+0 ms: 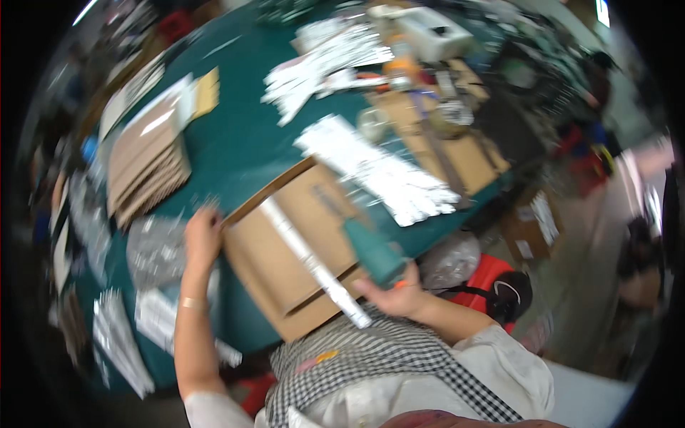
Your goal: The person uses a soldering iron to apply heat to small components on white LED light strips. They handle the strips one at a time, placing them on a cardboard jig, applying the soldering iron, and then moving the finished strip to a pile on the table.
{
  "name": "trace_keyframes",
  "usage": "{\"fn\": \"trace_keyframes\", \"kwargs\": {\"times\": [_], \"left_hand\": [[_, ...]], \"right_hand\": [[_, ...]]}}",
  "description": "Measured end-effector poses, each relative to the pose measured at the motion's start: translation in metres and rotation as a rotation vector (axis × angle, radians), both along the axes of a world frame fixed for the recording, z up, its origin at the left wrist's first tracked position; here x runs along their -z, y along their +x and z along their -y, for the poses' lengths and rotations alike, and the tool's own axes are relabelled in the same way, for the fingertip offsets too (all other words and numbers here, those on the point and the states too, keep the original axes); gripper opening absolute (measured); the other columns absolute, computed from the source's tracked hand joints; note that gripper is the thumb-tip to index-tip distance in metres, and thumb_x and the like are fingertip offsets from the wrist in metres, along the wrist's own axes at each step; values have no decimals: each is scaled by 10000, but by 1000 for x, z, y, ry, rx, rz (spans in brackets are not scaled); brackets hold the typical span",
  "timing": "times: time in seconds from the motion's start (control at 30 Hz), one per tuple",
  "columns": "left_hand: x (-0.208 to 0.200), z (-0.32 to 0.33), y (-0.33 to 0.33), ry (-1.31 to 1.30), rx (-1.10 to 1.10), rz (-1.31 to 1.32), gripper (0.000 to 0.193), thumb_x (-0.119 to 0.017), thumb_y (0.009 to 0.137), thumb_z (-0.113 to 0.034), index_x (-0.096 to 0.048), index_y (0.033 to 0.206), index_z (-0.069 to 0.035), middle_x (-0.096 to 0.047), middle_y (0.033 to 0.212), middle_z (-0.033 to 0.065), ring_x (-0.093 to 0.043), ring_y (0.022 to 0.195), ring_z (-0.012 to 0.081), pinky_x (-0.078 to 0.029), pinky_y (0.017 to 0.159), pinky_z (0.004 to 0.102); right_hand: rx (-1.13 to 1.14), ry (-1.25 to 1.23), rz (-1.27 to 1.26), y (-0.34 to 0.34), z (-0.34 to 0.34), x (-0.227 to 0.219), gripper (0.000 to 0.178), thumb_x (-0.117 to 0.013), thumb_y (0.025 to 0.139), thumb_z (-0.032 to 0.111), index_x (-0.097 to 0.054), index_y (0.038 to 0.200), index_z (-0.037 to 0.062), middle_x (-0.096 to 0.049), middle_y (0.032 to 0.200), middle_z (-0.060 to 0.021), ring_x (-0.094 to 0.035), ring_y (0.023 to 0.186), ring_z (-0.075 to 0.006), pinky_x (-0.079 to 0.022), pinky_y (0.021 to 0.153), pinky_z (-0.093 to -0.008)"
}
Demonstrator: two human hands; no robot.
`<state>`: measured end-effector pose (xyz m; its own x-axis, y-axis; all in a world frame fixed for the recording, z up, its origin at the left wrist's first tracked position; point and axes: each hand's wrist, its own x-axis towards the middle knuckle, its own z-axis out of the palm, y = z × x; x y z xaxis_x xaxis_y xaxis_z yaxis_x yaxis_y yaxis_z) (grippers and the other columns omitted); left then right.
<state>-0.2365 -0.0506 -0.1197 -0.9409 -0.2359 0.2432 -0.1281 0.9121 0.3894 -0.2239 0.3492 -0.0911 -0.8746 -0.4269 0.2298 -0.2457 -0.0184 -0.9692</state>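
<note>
A shallow open brown cardboard box (pixel 257 250) lies in front of me at the near table edge. Across it, slantwise, runs a white strip (pixel 303 257) whose near end reaches over the front rim. My right hand (pixel 399 292) is closed on the wide end of a teal tapered tool (pixel 374 253). A thin dark shaft seems to extend from its narrow end over the box; blur hides the exact kind. My left hand (pixel 205 228) is at the box's left corner, fingers drawn together. What they pinch, if anything, is too blurred to tell.
Beyond the box lies a bundle of white strips (pixel 378 171), with another white pile (pixel 321 64) farther back. Brown cardboard pieces (pixel 150 160) are stacked at left, near clear plastic bags (pixel 157 250). Flat cardboard (pixel 457 143) with tools and a tape roll (pixel 453 114) is at right.
</note>
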Motion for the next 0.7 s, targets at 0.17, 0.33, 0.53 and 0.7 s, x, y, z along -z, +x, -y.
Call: {"fn": "trace_keyframes", "kwargs": {"times": [0.17, 0.33, 0.53, 0.7], "left_hand": [[-20, -14, 5, -102, 34, -71, 56, -614, 853, 24, -582, 892, -2, -625, 841, 204, -612, 796, 431, -493, 710, 472], [-77, -46, 21, 98, -25, -94, 33, -619, 905, 26, -608, 930, 7, -643, 753, 137, -652, 660, 221, -490, 601, 326], [-103, -170, 70, 843, 175, 39, 53, -598, 943, 46, -607, 893, 28, -678, 818, 74, -649, 681, 121, -532, 601, 241], [-84, -211, 85, 1215, 165, -4, 126, -622, 936, 43, -533, 1018, 7, -698, 872, 109, -666, 687, 132, -552, 600, 241]], "right_hand": [[-19, 25, -154, -8, -3, -1, 655, -764, 826, 22, -445, 1394, -41, -647, 1135, -128, -627, 989, -180, -491, 882, -304], [-37, -10, -61, -7, -5, 2, 674, -768, 814, 44, -429, 1391, -37, -651, 1122, -149, -645, 995, -233, -498, 877, -349], [-93, -160, 134, -5, 18, -9, 580, -771, 813, 73, -472, 1304, -8, -656, 995, -101, -662, 858, -191, -533, 759, -333], [-165, -224, 211, -1, 28, -27, 497, -759, 839, 42, -492, 1257, 12, -658, 998, -53, -645, 876, -113, -531, 745, -275]]}}
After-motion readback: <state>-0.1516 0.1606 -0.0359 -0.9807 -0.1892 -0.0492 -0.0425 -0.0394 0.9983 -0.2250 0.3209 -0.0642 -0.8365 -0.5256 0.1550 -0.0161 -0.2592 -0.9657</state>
